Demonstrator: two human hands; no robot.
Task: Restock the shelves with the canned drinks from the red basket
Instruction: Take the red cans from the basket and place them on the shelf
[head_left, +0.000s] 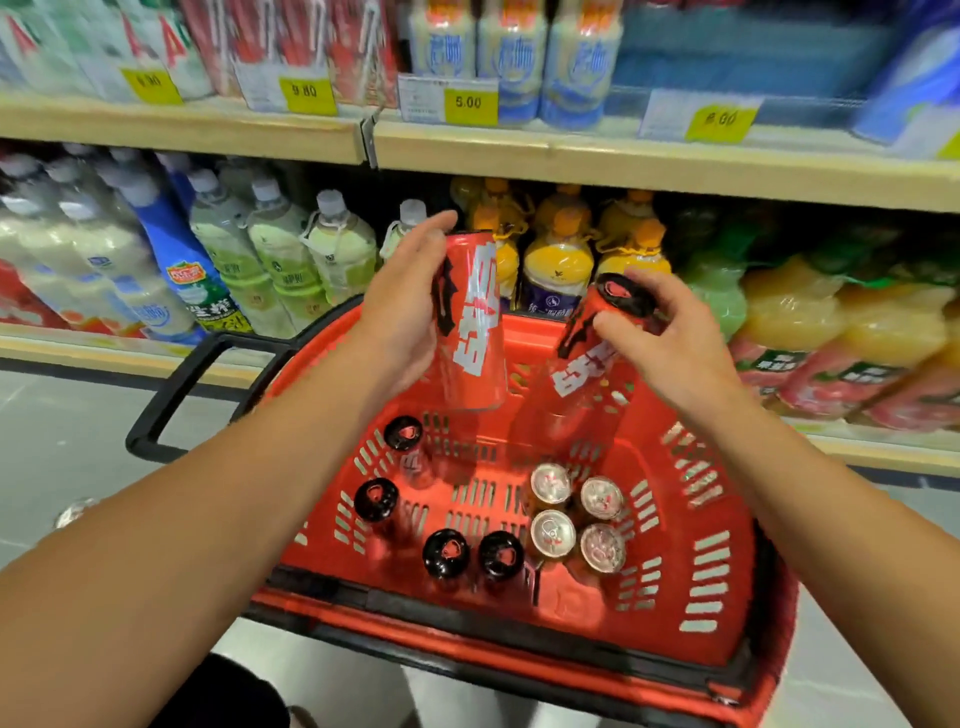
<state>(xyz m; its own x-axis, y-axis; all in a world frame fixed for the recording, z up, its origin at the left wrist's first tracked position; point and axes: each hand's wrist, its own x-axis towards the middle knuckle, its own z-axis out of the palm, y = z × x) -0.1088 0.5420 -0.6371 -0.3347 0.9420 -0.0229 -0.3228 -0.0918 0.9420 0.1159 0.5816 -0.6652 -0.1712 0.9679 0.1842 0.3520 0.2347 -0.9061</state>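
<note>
1. left hand (405, 312) is wrapped around a red can (470, 322), raised above the red basket (727, 519).
2. right hand (670, 332) pinches the top of a second can (587, 364).
3. the cans look stiff, smooth and probably heavy; gripping around the side seems safest.

Yellow price tags on the upper shelf's front edge (623, 156) read 9.80 (304, 91) and 5.00 (468, 102); the others, and the can lettering, are too blurred.

Basket (737, 597) centre floor open between black-lidded cans (447, 553) left and silver-topped cans (574, 522) right. Lower shelf (857, 441) packed with bottles (558, 260), no gap visible. Both hands hold cans above the basket's far half.
</note>
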